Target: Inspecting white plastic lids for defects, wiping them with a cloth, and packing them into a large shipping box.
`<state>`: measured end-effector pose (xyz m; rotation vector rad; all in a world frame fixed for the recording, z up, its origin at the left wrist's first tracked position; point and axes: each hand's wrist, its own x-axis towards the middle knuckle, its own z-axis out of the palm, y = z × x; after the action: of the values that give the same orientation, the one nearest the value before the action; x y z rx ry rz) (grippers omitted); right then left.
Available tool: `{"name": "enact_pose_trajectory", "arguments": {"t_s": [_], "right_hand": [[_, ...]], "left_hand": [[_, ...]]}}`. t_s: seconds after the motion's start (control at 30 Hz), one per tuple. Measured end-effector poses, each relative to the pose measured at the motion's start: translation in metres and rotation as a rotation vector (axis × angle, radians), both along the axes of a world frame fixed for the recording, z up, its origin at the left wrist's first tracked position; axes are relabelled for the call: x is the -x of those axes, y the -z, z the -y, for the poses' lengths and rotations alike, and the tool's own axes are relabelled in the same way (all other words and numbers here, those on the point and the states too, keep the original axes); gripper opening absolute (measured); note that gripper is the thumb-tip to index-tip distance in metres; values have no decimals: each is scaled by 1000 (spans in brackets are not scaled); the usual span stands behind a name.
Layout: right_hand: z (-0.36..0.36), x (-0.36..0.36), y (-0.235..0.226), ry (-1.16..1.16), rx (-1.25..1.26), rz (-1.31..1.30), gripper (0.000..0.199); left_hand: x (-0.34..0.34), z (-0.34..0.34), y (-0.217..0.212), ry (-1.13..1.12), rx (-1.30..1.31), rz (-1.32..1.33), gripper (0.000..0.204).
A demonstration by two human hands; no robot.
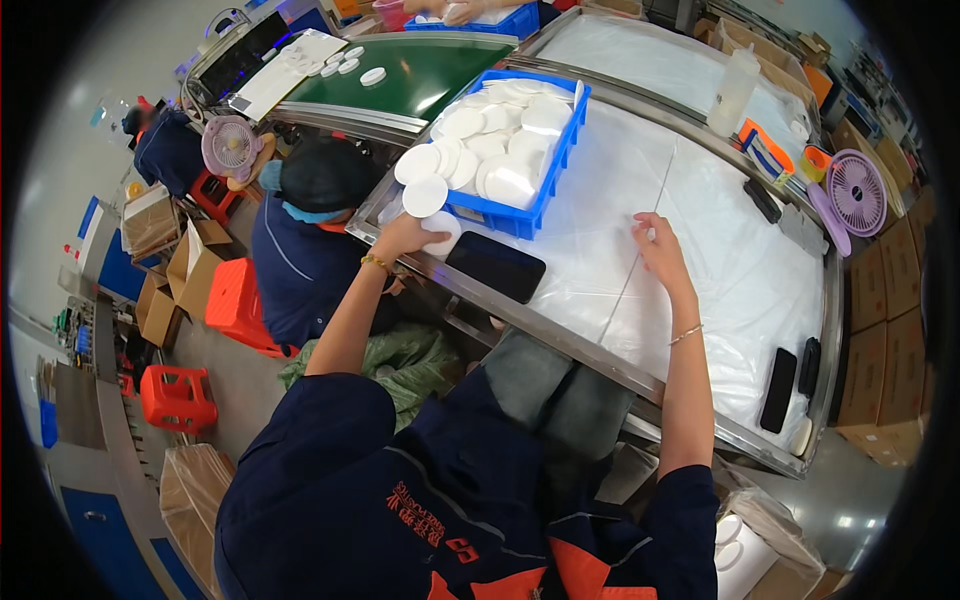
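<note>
My left hand [403,238] is at the table's left edge with its thumb over a round white disc [445,228], gripping it. A second white disc [425,196] sits just above those fingers, by the corner of a blue plastic crate [528,222]. The crate is heaped with similar flat white discs [487,145]. Right of my left hand, a black smartphone [496,267] lies flat near the table's front edge. My right hand [660,250] hovers over the plastic-covered tabletop [590,265], fingers loosely bent and apart, with nothing visible in them.
Another phone [778,390] and dark small items lie at the table's right side. A purple fan [857,192], tape and a clear bottle [735,90] stand along the far right. A seated person [310,240] is close on my left, beside a green conveyor belt [420,75].
</note>
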<state>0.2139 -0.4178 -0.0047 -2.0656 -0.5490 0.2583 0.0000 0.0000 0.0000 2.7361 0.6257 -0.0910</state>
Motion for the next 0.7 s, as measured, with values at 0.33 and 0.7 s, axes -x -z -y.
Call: {"name": "enact_pose_trajectory", "arguments": {"t_s": [0.33, 0.7], "right_hand": [[-8, 1, -2, 15, -63, 42, 29], [-4, 5, -4, 21, -53, 42, 29]], "left_hand": [[9, -10, -58, -409, 970, 414, 59], [8, 2, -88, -334, 1198, 375, 50]]}}
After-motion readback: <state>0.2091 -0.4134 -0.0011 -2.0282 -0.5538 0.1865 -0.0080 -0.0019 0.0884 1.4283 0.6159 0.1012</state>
